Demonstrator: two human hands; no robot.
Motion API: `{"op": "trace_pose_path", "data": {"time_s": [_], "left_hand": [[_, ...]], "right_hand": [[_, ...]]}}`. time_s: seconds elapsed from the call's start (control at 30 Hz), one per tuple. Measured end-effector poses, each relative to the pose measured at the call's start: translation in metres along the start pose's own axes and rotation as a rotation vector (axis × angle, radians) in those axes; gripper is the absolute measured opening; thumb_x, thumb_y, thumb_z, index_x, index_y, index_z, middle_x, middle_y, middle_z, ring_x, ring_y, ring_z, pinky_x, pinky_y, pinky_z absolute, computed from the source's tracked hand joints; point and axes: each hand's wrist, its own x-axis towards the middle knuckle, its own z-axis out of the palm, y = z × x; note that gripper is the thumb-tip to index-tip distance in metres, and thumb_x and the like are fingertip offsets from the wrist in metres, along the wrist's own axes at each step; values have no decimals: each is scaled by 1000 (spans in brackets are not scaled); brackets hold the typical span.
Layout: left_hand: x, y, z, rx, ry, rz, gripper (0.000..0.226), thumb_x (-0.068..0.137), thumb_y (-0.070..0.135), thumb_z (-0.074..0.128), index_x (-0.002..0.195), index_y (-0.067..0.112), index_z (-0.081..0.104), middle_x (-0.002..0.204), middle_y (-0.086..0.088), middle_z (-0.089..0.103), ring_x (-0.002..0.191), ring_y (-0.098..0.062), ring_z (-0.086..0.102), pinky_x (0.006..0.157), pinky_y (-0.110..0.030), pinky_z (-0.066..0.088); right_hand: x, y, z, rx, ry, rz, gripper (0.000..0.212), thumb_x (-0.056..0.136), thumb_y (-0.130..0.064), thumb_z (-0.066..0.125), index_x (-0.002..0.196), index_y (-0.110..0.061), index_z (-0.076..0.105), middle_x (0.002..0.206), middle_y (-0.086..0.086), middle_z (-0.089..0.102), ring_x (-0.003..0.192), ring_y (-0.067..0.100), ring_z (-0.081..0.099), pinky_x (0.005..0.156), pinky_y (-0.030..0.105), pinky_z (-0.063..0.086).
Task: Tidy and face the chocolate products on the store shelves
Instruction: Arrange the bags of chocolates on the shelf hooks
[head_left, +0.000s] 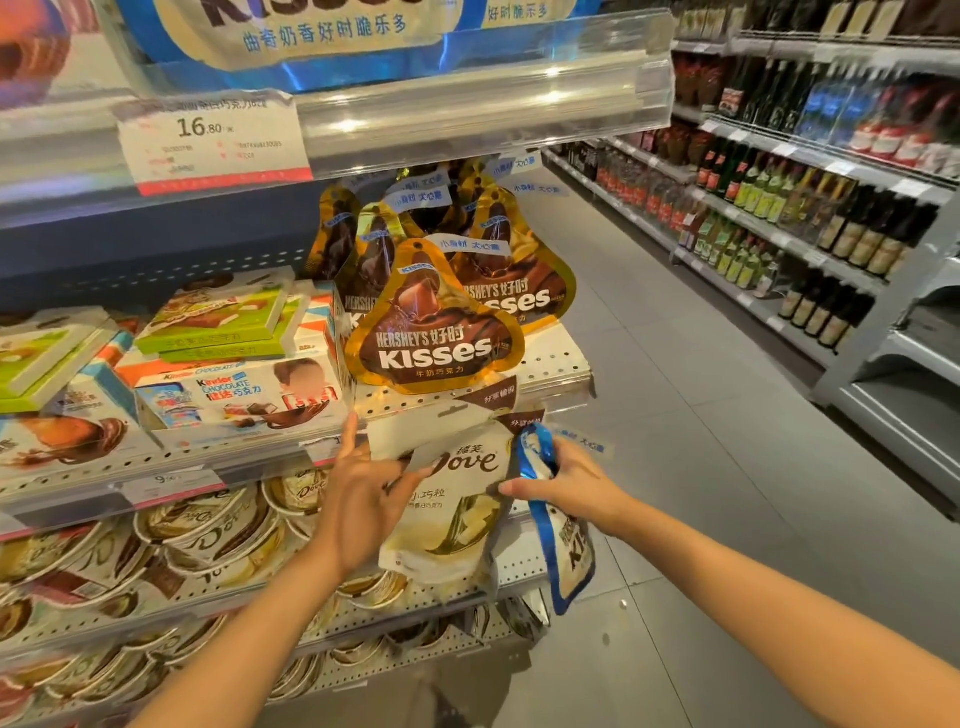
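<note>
A white Dove pouch (457, 514) hangs upright at the front of the shelf edge, below the brown Hershey's Kisses bags (434, 332). My left hand (363, 483) lies flat against the Dove pouch's left side, fingers spread, thumb toward its top. My right hand (566, 483) grips a blue-and-white Kisses bag (563, 545) by its top, so the bag dangles to the right of the Dove pouch. The right thumb touches the Dove pouch's right edge.
Kinder Chocolate boxes (234, 395) and green boxes (218, 322) are stacked left of the Kisses bags. Round Dove tubs (197, 530) fill the lower shelves. A price tag (208, 140) hangs on the upper rail. Bottle shelves (810, 208) line the aisle's right side.
</note>
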Motion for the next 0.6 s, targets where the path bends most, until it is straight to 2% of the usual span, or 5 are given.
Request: {"op": "trace_pose_path", "data": {"time_s": [0.07,0.17,0.27,0.4,0.6], "left_hand": [[2,-3,2,-3,-26,2,41,86,37,57,70,3,74,81,-7,74,86,-24,66,117,-50,12],[9,-3,-1,-34,-51,47,38,87,40,55,83,8,76,108,-6,70,113,-22,59,116,-52,8],[17,-7,-11,16,-113,142,51,92,53,44,85,13,75,118,-8,65,125,-22,47,118,-42,0],[26,-15,-30,150,-211,183,62,91,62,32,105,17,71,125,-11,59,133,-27,38,117,-31,-6],[33,-42,-30,379,-276,290,30,81,15,59,108,24,68,118,-27,59,121,-50,45,115,-34,4]], "right_hand": [[3,2,8,120,-4,30,30,77,-29,74,97,-29,52,95,-3,68,80,13,69,60,20,53],[7,3,11,230,26,-35,14,87,-10,61,100,-14,62,96,3,70,79,13,69,61,18,54],[7,5,6,227,40,-101,13,91,-10,56,101,-13,64,91,-4,69,74,3,68,58,12,50],[11,20,-7,176,86,-143,14,92,-14,55,102,-7,60,95,5,70,84,19,70,68,23,57],[27,55,-28,141,287,-45,17,92,-18,56,104,-7,60,99,14,68,87,27,68,76,36,56]]}}
